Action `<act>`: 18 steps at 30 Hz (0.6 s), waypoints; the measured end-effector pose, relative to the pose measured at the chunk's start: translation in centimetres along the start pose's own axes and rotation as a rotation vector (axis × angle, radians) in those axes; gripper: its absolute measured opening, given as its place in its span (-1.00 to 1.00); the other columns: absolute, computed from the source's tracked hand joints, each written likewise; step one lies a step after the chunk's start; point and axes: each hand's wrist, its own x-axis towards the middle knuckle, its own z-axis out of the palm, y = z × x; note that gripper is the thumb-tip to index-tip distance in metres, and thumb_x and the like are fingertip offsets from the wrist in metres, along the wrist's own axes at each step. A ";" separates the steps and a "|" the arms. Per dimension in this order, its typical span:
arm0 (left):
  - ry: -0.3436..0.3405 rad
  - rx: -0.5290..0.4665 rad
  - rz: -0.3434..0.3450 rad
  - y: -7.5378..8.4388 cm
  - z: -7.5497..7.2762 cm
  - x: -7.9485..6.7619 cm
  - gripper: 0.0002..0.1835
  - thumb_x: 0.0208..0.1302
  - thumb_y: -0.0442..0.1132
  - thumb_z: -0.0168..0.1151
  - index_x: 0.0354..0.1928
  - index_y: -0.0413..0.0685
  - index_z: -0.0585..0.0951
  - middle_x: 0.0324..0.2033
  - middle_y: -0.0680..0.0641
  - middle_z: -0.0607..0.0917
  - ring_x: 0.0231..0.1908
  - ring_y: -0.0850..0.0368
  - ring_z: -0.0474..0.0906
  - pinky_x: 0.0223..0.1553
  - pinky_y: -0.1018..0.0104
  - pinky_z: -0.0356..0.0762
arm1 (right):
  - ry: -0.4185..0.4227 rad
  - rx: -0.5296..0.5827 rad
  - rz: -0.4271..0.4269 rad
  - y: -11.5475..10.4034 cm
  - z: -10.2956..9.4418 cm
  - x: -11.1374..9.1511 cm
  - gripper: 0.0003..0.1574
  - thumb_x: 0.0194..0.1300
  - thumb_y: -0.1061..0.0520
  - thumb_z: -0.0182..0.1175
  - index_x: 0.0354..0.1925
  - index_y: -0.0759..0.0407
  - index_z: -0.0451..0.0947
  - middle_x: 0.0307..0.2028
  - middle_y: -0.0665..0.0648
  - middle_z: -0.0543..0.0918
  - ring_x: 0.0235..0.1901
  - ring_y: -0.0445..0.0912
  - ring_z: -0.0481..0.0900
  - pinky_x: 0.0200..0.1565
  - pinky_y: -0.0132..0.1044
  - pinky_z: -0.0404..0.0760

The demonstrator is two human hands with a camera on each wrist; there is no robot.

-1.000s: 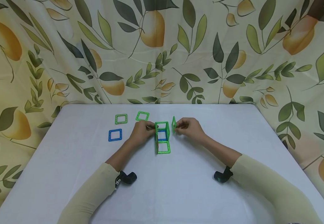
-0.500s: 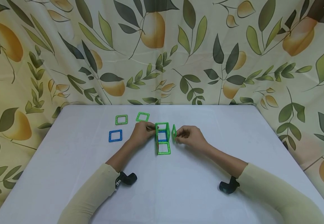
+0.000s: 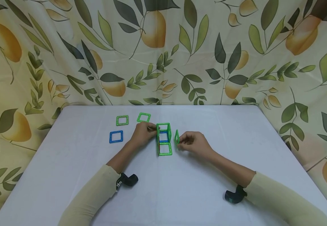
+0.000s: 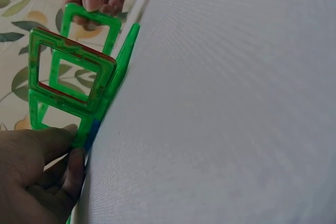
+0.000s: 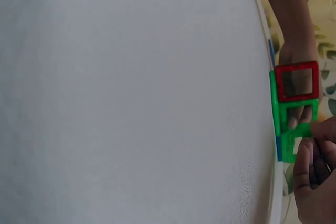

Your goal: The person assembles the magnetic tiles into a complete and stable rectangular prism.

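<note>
An upright structure of square magnetic tiles (image 3: 165, 143), mostly green with some blue and a red tile (image 5: 280, 83), stands mid-table. Behind its left wall, my left hand (image 3: 143, 135) holds it; in the left wrist view thumb and fingers pinch a lower corner. My right hand (image 3: 198, 145) pinches a single green magnetic tile (image 3: 176, 138) between thumb and fingers. That tile is held on edge, a small gap to the right of the structure in the head view. Part of the left hand's fingertips is hidden behind the green frames.
Left of the structure lie a flat blue tile (image 3: 116, 131) and a green tile (image 3: 122, 116), with another green tile (image 3: 144, 113) just beyond the left hand. A white cloth covers the table (image 3: 158, 194); a leaf-and-fruit patterned curtain (image 3: 163, 62) hangs behind it.
My right hand has drawn nearer to me and slightly right, bringing the green tile down alongside the structure's front part. The left hand and the structure stay in place.
</note>
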 end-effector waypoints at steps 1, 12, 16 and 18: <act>0.000 0.000 -0.001 0.0 0.0 0.0 -0.80 0.37 -0.31 0.44 -0.02 -0.19 0.81 -0.14 -0.08 0.83 -0.14 0.10 0.74 -0.09 0.23 0.68 | 0.000 0.002 0.003 -0.1 0.0 -0.1 -0.84 0.21 0.37 0.47 -0.21 0.34 0.74 -0.34 0.08 0.73 -0.35 -0.05 0.60 -0.32 -0.40 0.60; -0.003 -0.004 -0.007 0.1 0.0 -0.1 -0.80 0.37 -0.30 0.44 -0.01 -0.18 0.81 -0.13 -0.07 0.83 -0.13 0.10 0.74 -0.09 0.22 0.67 | -0.020 0.053 -0.014 -0.3 0.7 -1.4 -0.84 0.18 0.37 0.50 -0.23 0.31 0.74 -0.37 0.09 0.74 -0.38 -0.09 0.62 -0.35 -0.40 0.60; 0.003 -0.001 -0.004 0.1 0.0 -0.1 -0.80 0.37 -0.30 0.44 -0.02 -0.19 0.81 -0.14 -0.08 0.83 -0.15 0.09 0.74 -0.10 0.22 0.67 | -0.028 0.064 -0.024 -0.1 1.2 -1.5 -0.84 0.17 0.39 0.49 -0.25 0.32 0.74 -0.38 0.08 0.73 -0.38 -0.11 0.61 -0.34 -0.41 0.60; 0.002 -0.003 -0.004 0.1 0.0 -0.1 -0.80 0.36 -0.31 0.43 -0.02 -0.19 0.81 -0.14 -0.08 0.83 -0.15 0.08 0.75 -0.10 0.21 0.68 | -0.031 0.070 -0.028 0.0 1.3 -1.6 -0.84 0.17 0.40 0.49 -0.25 0.32 0.74 -0.38 0.08 0.74 -0.39 -0.11 0.62 -0.34 -0.41 0.60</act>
